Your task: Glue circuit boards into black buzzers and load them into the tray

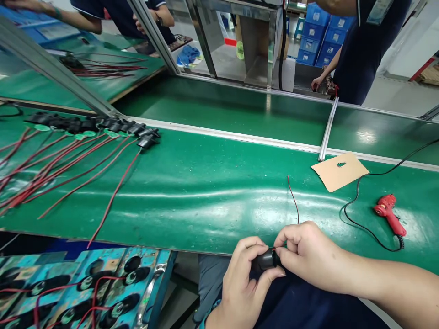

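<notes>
My left hand [245,278] is closed around a small black cylindrical part [265,260], held over my lap just off the table's front edge. At the part's right end, my right hand [305,249] has thumb and forefinger pinched together, with a speck of red between them. A thin red wire [294,201] comes out from behind the right hand and runs up across the green table [206,183]. Most of the part's end is covered by my fingers.
A row of black parts [92,125] with long red wires lies at left. Below it, a blue tray [164,283] holds several wired black parts. A red corded pistol-shaped tool [391,214] and a cardboard piece [339,171] lie at right. Two people are beyond the metal frame [219,135].
</notes>
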`<move>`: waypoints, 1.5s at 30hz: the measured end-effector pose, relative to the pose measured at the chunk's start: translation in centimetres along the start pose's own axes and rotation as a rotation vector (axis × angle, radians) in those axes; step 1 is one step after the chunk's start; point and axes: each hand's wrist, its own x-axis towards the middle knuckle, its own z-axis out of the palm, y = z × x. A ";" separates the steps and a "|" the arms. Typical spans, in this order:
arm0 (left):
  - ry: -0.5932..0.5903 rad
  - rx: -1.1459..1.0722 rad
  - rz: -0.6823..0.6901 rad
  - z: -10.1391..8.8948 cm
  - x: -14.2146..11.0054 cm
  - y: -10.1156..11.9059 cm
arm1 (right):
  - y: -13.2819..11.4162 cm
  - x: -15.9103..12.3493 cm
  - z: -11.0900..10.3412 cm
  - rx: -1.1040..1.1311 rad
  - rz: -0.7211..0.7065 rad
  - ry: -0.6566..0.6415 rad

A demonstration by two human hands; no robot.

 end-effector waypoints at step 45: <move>-0.002 -0.042 0.056 0.4 -0.5 -0.7 | 2.1 -1.0 3.5 0.581 -0.069 0.248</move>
